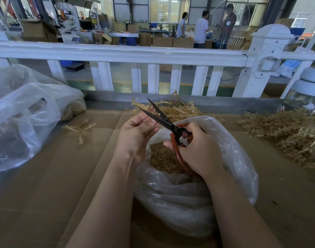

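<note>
Right hand (198,151) grips scissors (164,119), blades apart above bag (237,158); left hand (137,133) pinches tiny sprig (152,110) between blades. Next: squeeze, cutting should fall into bag.

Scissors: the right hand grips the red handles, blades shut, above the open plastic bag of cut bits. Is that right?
Not quite. The head view shows the blades of the scissors spread open, not shut. The rest stands: the right hand grips the red handles above the open plastic bag of cut bits.
</note>
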Demonstrator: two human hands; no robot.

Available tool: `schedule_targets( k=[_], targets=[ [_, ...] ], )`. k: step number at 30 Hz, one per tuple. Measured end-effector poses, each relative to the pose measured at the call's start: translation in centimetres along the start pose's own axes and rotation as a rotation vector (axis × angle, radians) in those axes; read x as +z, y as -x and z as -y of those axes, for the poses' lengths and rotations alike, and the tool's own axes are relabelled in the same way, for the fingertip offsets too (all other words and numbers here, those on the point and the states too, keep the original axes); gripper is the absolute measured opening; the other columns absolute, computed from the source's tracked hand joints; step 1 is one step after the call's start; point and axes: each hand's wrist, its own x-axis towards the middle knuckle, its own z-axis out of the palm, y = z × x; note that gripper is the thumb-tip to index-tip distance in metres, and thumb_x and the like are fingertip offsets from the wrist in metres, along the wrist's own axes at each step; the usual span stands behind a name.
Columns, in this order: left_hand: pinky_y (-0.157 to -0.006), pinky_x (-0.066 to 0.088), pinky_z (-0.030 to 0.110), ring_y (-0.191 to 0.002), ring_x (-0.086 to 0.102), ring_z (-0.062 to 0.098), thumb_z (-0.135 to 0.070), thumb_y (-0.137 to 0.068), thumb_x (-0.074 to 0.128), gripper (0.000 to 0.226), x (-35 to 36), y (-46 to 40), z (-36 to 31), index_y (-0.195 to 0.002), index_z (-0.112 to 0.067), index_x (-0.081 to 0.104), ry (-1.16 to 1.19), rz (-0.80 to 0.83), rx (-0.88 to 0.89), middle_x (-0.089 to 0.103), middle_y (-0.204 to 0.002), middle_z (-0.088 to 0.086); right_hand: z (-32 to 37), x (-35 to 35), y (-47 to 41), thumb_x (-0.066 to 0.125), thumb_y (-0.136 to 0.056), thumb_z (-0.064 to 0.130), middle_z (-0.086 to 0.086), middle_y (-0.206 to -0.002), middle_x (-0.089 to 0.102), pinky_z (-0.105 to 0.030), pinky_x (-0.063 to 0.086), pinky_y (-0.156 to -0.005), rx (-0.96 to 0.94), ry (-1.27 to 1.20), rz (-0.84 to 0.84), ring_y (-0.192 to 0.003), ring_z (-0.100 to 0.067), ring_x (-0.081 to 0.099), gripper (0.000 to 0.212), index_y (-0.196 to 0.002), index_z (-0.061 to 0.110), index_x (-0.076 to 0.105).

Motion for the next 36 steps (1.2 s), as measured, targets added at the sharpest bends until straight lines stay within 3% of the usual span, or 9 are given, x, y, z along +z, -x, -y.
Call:
schedule_targets(
  k=[10, 20, 26, 33, 36],
  targets=[
    [-0.075, 0.055, 0.020, -0.079, 0.070, 0.011, -0.011, -0.069, 0.070, 0.026, 0.39, 0.24, -0.26, -0.095, -0.009, 0.070, -0.014, 0.016, 0.048, 0.076, -0.085, 0.001, -0.11, -0.03, 0.15, 0.048, -0.062, 0.090, 0.022, -0.067, 0.053, -0.010, 0.037, -0.054, -0.025, -0.006, -0.071, -0.060, 0.006, 0.052, 0.060, -0.079, 0.033, 0.047],
    [-0.073, 0.056, 0.020, -0.077, 0.070, 0.012, -0.008, -0.073, 0.068, 0.023, 0.12, 0.31, -0.42, -0.095, -0.007, 0.069, -0.042, 0.038, 0.075, 0.075, -0.084, 0.002, -0.33, 0.17, 0.11, 0.047, -0.060, 0.092, 0.022, -0.070, 0.056, -0.019, 0.049, -0.058, -0.011, -0.018, -0.037, -0.067, 0.004, 0.057, 0.063, -0.082, 0.033, 0.049],
    [-0.072, 0.056, 0.020, -0.076, 0.070, 0.012, -0.008, -0.072, 0.068, 0.022, 0.07, 0.23, -0.45, -0.094, -0.007, 0.069, -0.046, 0.030, 0.083, 0.075, -0.083, 0.002, -0.19, -0.05, 0.18, 0.049, -0.062, 0.090, 0.021, -0.064, 0.052, -0.013, 0.036, -0.052, -0.033, -0.005, -0.060, -0.059, 0.005, 0.052, 0.059, -0.077, 0.033, 0.045],
    [-0.069, 0.055, 0.018, -0.072, 0.070, 0.009, -0.008, -0.072, 0.068, 0.020, 0.05, 0.17, -0.57, -0.091, -0.007, 0.069, -0.073, 0.009, 0.097, 0.076, -0.080, 0.000, -0.06, -0.03, 0.16, 0.050, -0.063, 0.087, 0.017, -0.062, 0.053, -0.018, 0.043, -0.052, -0.062, -0.022, -0.086, -0.057, 0.000, 0.054, 0.060, -0.074, 0.029, 0.046],
    [-0.067, 0.055, 0.018, -0.072, 0.070, 0.009, 0.000, -0.079, 0.066, 0.013, -0.02, 0.20, -0.62, -0.087, -0.008, 0.071, -0.099, -0.002, 0.109, 0.076, -0.079, 0.001, -0.06, -0.09, 0.20, 0.048, -0.063, 0.088, 0.018, -0.062, 0.052, -0.013, 0.038, -0.050, -0.071, -0.004, -0.098, -0.056, 0.001, 0.054, 0.061, -0.075, 0.029, 0.045]
  ],
)
